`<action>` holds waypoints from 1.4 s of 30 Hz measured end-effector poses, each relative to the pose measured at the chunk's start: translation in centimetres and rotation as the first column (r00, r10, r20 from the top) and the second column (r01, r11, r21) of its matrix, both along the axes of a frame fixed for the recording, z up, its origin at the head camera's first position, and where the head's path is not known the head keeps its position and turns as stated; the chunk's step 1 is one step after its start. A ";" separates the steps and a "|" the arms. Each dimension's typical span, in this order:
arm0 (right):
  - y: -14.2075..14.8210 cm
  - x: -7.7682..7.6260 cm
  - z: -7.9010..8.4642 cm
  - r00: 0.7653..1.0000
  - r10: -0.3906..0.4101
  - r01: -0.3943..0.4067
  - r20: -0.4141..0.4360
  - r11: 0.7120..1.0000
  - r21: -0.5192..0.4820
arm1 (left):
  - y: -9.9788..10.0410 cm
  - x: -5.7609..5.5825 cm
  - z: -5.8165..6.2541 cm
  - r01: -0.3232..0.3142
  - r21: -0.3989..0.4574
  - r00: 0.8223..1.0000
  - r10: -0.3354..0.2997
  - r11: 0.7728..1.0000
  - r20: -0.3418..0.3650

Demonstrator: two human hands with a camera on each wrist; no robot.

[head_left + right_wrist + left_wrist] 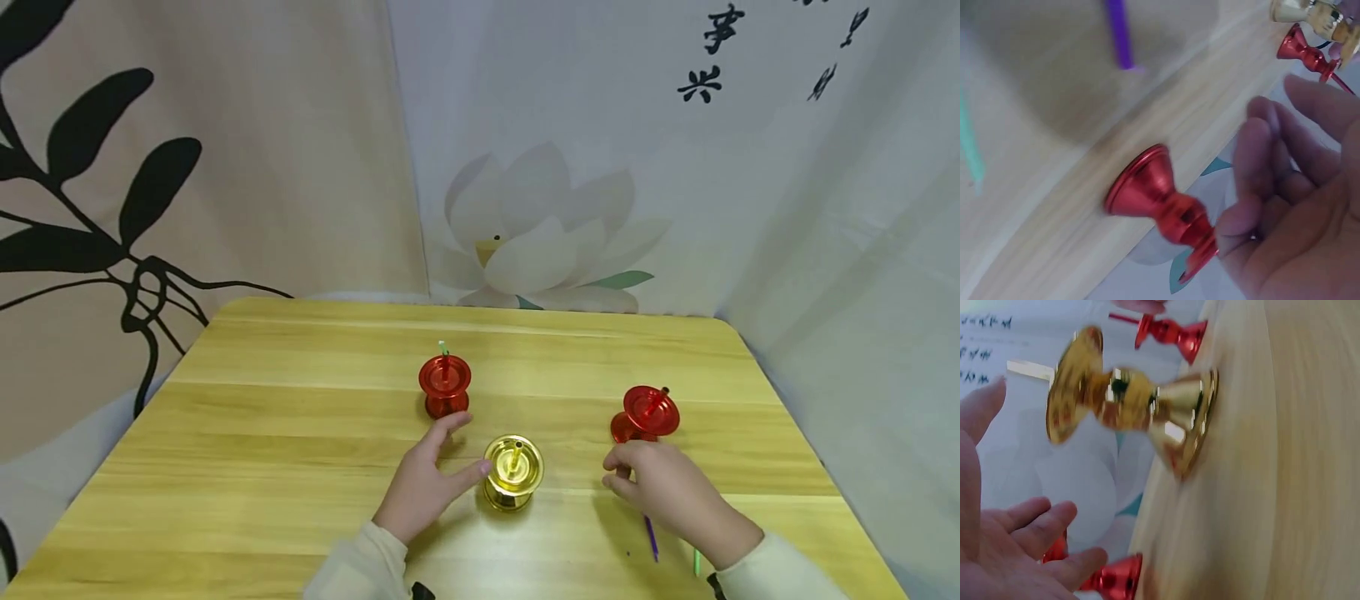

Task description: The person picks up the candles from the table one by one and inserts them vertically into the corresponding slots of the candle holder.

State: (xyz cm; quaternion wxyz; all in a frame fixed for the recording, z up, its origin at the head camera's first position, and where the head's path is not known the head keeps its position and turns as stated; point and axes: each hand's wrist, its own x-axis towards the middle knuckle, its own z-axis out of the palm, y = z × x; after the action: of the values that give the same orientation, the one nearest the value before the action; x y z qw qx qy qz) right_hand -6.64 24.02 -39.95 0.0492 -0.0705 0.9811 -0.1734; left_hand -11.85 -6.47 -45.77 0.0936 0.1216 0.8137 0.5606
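A gold candle holder (513,479) with a wide dish and central tube stands upright on the table. My left hand (429,485) is beside it, fingers spread and thumb tip at or near the dish rim; in the left wrist view nothing lies in the palm. Just beyond those fingertips stands a red candle holder (446,379), a pale green tip showing at its tube. Another red candle holder (647,412) stands on the right, dark at the tube's end. Close in front of it is my right hand (667,487), fingers loosely bent and holding nothing in the right wrist view.
Below the right hand lie a thin purple stick (651,540), possibly a candle, and a thin green one (697,562). The wooden table (247,433) ends at a printed curtain (315,150) behind. A tiny dark speck is near the purple stick.
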 end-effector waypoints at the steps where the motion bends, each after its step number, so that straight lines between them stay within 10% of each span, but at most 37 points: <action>1: 0.2 0.1 -0.2 1.000 -0.011 0.011 0.021 1.000 0.017 | 0.2 0.2 0.1 0.028 -0.010 1.000 -0.028 1.000 -0.002; 8: 2.1 1.2 -1.5 0.982 -0.071 0.053 0.175 0.993 0.103 | 1.7 1.0 0.4 0.147 -0.095 0.988 -0.150 0.985 -0.029; 20: 2.3 1.6 -3.3 0.975 -0.098 0.076 0.199 0.991 0.112 | 2.5 1.2 -0.2 0.144 -0.084 0.988 -0.148 0.986 -0.046; 42: -1.1 0.4 -1.4 0.992 -0.127 0.122 -0.007 0.968 -0.219 | 2.2 1.3 -0.3 0.156 -0.121 0.986 -0.162 0.980 -0.045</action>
State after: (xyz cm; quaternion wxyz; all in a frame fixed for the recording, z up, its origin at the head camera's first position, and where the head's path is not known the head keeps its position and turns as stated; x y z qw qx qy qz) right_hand -6.26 22.93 -41.32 0.0200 -0.0155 0.9591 -0.2818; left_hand -10.60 -4.25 -46.02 0.1227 0.1959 0.8352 0.4991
